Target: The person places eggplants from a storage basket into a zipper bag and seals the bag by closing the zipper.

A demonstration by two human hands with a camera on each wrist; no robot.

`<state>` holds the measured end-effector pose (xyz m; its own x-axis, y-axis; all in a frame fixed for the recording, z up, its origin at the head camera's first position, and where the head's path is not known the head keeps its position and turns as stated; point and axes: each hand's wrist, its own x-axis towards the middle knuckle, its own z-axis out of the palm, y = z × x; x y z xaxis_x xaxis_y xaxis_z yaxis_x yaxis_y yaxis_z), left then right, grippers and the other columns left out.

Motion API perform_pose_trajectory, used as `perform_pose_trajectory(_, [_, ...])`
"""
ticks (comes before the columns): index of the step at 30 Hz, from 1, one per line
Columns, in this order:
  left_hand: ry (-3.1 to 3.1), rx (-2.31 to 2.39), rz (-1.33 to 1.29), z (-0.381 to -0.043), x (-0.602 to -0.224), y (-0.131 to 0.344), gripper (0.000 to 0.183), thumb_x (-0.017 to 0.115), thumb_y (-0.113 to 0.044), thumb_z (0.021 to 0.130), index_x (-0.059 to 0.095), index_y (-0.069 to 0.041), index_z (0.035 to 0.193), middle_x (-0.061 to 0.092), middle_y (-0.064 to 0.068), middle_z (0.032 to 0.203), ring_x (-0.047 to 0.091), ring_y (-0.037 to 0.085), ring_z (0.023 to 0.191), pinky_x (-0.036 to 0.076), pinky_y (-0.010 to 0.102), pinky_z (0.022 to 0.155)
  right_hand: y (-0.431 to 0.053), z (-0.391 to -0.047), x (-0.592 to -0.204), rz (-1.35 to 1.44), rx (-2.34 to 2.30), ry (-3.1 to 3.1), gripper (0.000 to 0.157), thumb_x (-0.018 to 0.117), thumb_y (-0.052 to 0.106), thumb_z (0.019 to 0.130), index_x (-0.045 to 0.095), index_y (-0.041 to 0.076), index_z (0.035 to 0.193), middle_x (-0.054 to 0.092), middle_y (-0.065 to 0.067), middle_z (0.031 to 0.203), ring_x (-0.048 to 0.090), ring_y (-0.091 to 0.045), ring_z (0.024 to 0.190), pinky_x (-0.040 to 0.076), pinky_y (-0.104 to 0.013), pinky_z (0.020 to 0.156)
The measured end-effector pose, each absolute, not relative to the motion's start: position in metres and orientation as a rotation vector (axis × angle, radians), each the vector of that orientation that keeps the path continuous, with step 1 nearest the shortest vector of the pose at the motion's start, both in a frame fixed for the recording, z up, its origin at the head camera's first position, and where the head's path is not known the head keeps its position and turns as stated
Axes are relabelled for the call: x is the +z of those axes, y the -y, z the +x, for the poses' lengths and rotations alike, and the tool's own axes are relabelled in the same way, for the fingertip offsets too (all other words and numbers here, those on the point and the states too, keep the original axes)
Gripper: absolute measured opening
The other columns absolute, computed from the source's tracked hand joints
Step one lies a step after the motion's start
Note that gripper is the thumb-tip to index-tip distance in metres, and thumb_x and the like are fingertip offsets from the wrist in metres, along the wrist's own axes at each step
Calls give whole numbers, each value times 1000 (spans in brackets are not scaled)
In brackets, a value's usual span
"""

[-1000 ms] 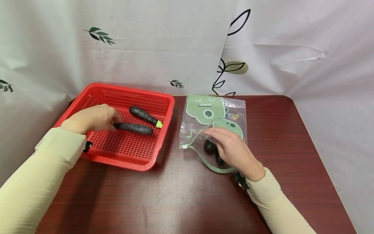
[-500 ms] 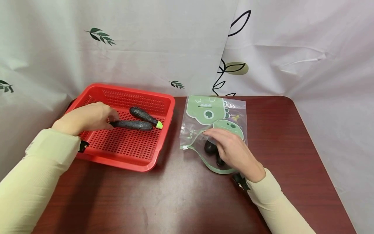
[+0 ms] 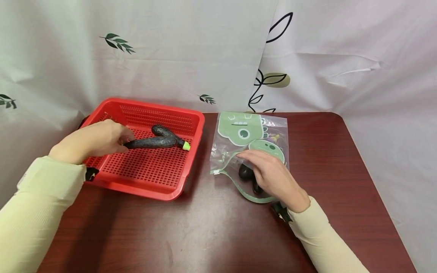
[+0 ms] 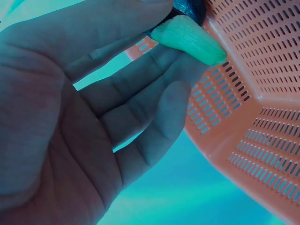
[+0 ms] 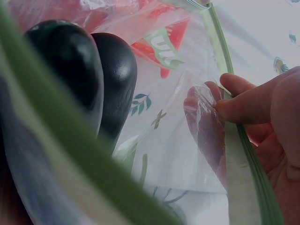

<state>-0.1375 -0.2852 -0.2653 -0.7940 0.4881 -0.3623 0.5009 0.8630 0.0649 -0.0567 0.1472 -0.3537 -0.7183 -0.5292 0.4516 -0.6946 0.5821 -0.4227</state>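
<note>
My left hand [image 3: 97,140] pinches a dark, bumpy zucchini [image 3: 151,142] by its stem end, above the red basket [image 3: 200,131]. In the left wrist view its pale green stem [image 4: 190,40] shows between thumb and fingers. A second zucchini [image 3: 163,131] with a light green tip lies in the basket, partly behind the held one. My right hand [image 3: 273,176] pinches the green zip edge of a clear zip bag [image 3: 222,151], whose mouth is spread. Inside the bag are dark, glossy, rounded things like eggplants [image 5: 118,77], seen in the right wrist view.
The bag lies flat on the dark red-brown table [image 3: 191,235], right of the basket, with green cartoon shapes and a white slider [image 3: 216,172]. Something purple and yellow [image 3: 274,137] shows through it. A white leaf-patterned curtain [image 3: 164,57] hangs behind the table.
My left hand has moved left and slightly up, taking the zucchini with it. The held zucchini now overlaps the other one from this view. My right hand and the bag stay put.
</note>
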Motion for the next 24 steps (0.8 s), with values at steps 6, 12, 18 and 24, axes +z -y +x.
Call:
perform_pose_trajectory(6, [-2678,-28,703,-132,-262,285,21,74,-15,73,69,-16,94,60,-7,71,51,10,63,43,32,60,-147,-57,-354,1010,861,2535,36,47,-1,89,62,13,119,60,1,117,53,-13,113,39,-30,97])
perform_pose_trajectory(12, [-2687,-30,682,-124,-259,282,24,75,-16,74,69,-13,97,61,-6,72,53,10,64,45,33,61,-147,-56,-353,1011,856,2538,37,47,-1,89,61,13,120,60,1,117,53,-13,113,38,-29,98])
perform_pose_trajectory(18, [-2731,-17,714,-117,-258,280,19,74,-14,74,68,-17,91,57,-8,66,48,9,60,41,29,56,-147,-56,-353,1015,856,2530,36,48,-1,89,61,13,120,60,1,117,53,-12,113,38,-29,98])
perform_pose_trajectory(24, [-2740,-23,703,-111,-253,276,17,73,-14,75,67,-16,90,48,-7,58,42,10,55,34,27,51,-147,-55,-353,1010,859,2531,36,48,-1,89,62,13,119,60,1,117,53,-12,112,38,-29,97])
